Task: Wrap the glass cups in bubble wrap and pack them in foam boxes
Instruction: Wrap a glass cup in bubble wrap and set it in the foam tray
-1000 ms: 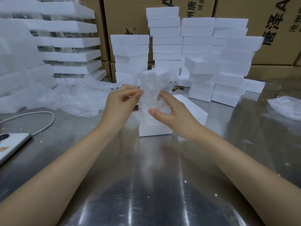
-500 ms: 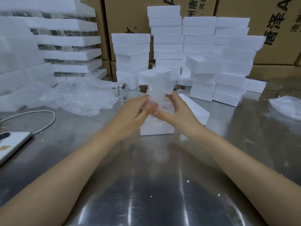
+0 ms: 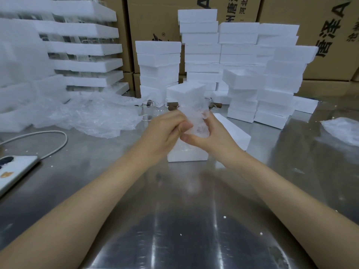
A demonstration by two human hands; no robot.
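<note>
While both hands meet at mid-frame, bubble-wrapped cup: we find it held upright in the air, directly above the foam box, its loose wrap end pointing to 12 o'clock; the glass inside is too blurred to make out.
Left hand: fingers curled round the bundle's 9 o'clock side, thumb pressed on the wrap.
Right hand: fingers curled round the 3 o'clock side, thumb under the left thumb, the two thumbs touching.
Foam box: on the steel table, under the hands; we cannot tell whether it holds anything.
Foam slab: just beside the box, at its 2 o'clock.
Bare glass cups: at 12 o'clock beyond the hands, wooden handles showing, partly hidden.
Foam box stacks: at 12 to 2 o'clock, behind the cups.
Loose bubble wrap: heaped at 10 o'clock.
Second wrap sheet: at 3 o'clock, well apart.
Phone: at 9 o'clock by the frame edge, with a white cable looping near it.
Cartons: along the back, at 12 to 1 o'clock.
</note>
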